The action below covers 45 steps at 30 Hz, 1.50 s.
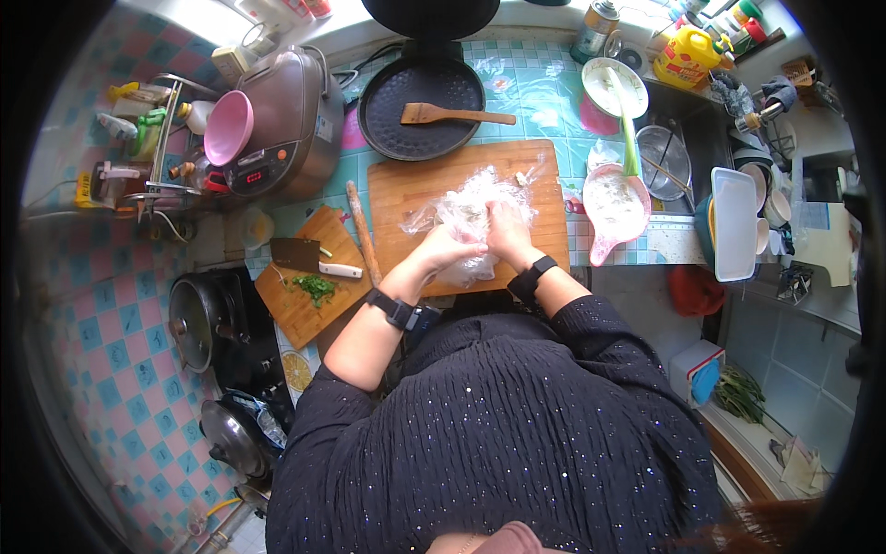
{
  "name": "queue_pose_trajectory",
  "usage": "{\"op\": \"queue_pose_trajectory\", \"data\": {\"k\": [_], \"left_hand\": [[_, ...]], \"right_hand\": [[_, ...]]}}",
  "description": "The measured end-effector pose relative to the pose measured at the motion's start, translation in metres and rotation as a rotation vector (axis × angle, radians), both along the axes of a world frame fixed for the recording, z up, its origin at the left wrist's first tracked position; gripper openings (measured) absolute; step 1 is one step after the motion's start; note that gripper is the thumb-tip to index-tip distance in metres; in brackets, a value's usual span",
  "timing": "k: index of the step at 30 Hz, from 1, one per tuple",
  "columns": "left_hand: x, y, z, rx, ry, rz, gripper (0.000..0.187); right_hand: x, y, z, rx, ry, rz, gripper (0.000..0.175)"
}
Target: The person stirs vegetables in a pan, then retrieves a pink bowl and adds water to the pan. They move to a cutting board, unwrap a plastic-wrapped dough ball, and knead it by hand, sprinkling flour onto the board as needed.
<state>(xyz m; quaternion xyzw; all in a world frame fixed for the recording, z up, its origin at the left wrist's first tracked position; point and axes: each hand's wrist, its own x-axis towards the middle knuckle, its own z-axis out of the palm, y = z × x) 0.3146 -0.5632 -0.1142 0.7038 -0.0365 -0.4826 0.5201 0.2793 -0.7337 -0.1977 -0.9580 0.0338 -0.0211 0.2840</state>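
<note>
Both of my hands are on a crumpled clear plastic bag with something whitish inside, perhaps dough. It lies on a large wooden cutting board before me. My left hand grips the bag's near left side, thumb pointing right. On the right side, my right hand has its fingers curled over the plastic, and their tips are partly hidden. A small pale scrap sits near the board's far right. Along the board's left edge rests a floured wooden rolling pin.
A smaller board at left carries a cleaver and chopped greens. Beyond my hands, an open electric griddle bears a wooden spatula. Right are a pink flour scoop, a bowl and the sink. A multicooker stands left.
</note>
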Motion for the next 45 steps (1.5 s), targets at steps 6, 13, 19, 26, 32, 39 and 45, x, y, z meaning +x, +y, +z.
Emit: {"op": "queue_pose_trajectory", "data": {"k": [6, 13, 19, 26, 32, 39, 45], "left_hand": [[0.002, 0.008, 0.009, -0.344, 0.061, 0.385, 0.033], [0.008, 0.027, 0.042, -0.502, 0.073, 0.441, 0.039], [0.01, 0.031, 0.052, -0.574, 0.1, 0.554, 0.038], [0.006, 0.034, 0.048, -0.604, 0.084, 0.644, 0.032], [0.017, 0.051, 0.025, -0.749, 0.253, 0.827, 0.034], [0.043, 0.082, -0.011, -0.878, 0.325, 0.802, 0.03], [0.049, 0.094, -0.015, -0.789, 0.401, 0.972, 0.037]], "right_hand": [[0.008, -0.007, -0.004, 0.237, 0.021, -0.053, 0.027], [0.027, -0.021, -0.02, 0.33, 0.056, -0.063, 0.024], [0.022, 0.003, -0.009, 0.236, 0.004, -0.096, 0.036], [0.034, -0.005, -0.013, 0.364, -0.002, -0.081, 0.025], [0.035, -0.016, -0.039, 0.727, 0.118, -0.197, 0.028], [0.018, -0.024, -0.045, 1.056, 0.247, -0.366, 0.03], [0.01, -0.012, -0.021, 1.179, 0.366, -0.249, 0.037]]}}
